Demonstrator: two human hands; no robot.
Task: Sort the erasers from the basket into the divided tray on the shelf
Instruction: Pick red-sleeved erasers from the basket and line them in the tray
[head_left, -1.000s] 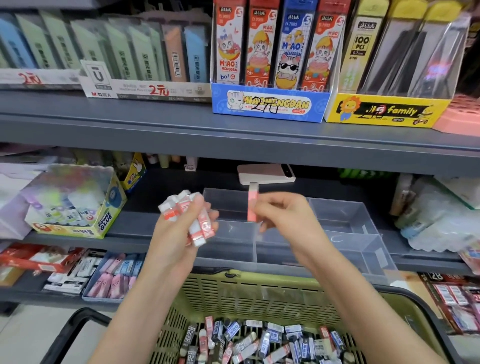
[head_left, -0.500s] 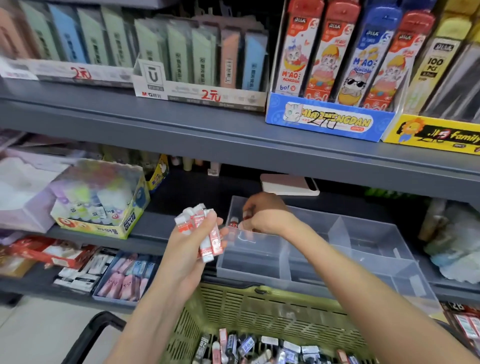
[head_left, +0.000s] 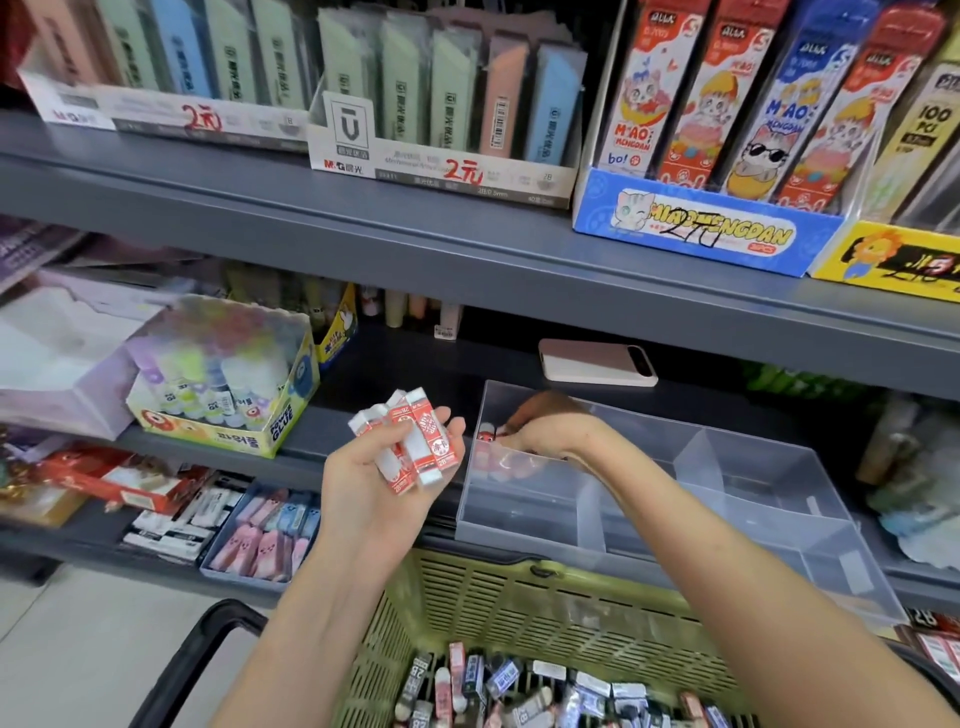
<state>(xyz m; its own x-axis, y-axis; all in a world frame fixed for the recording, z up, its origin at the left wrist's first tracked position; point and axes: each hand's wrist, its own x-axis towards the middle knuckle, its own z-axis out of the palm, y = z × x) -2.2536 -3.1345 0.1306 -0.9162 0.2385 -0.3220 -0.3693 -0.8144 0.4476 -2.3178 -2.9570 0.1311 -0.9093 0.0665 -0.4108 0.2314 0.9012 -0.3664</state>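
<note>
Erasers (head_left: 415, 441) bunched loosely in left hand (head_left: 374, 483); could spill. Right hand (head_left: 545, 428) pinches red eraser (head_left: 487, 432) inside divided tray (head_left: 701, 499) back-left compartment; may topple.

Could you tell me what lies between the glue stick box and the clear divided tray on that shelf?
In the head view, the left hand with its red-and-white erasers hangs before bare shelf between glue stick box and tray.

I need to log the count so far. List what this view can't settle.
- Head view: the right hand covers the tray's back left compartment; erasers already there can't be counted.
- The left hand's bundle of red erasers overlaps; exact number unclear.
- The basket is cut by the bottom edge; its erasers are blurred.
</note>
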